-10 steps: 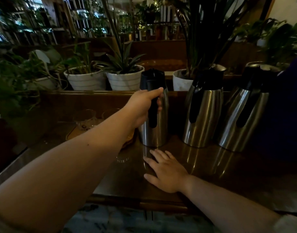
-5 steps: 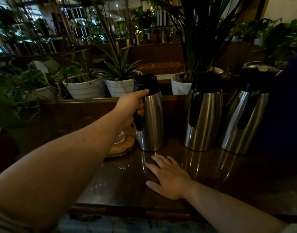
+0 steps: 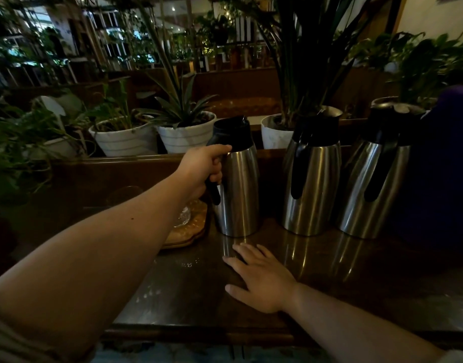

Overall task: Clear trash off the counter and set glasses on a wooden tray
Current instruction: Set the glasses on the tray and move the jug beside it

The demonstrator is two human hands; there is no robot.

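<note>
**Carafe in hand beside the tray, glasses not all placed yet**

Wooden tray (image 3: 192, 231) sits at the left-back of the dark surface (image 3: 356, 279), mostly hidden by the left forearm. One clear glass (image 3: 182, 216) shows on it, just below the wrist; a faint rim further left, behind the arm, may be another glass but too dim to tell. No trash visible on the surface in this view.

Just right of the tray, touching or nearly so, stands a steel carafe (image 3: 238, 189) w/ black lid. Left hand (image 3: 201, 170) is clenched round its black handle, thumb up near the lid. Carafe looks upright, base on or v. close to the surface; can't tell if it's lifted. Two more carafes (image 3: 312, 184) stand in a row to the right, well clear of the tray. White plant pots (image 3: 187, 134) sit on the ledge behind.

Right hand (image 3: 261, 277) lies flat, fingers spread, on the surface in front of the carafes, grasping nothing.

Step, as I read it: shifting the carafe to make room by the tray, prob. a tidy-up move rather than glass placing. Next calls for a firm grip & low, level move so the carafe doesn't knock the tray edge or the glass, then free the left hand for glasses
</note>
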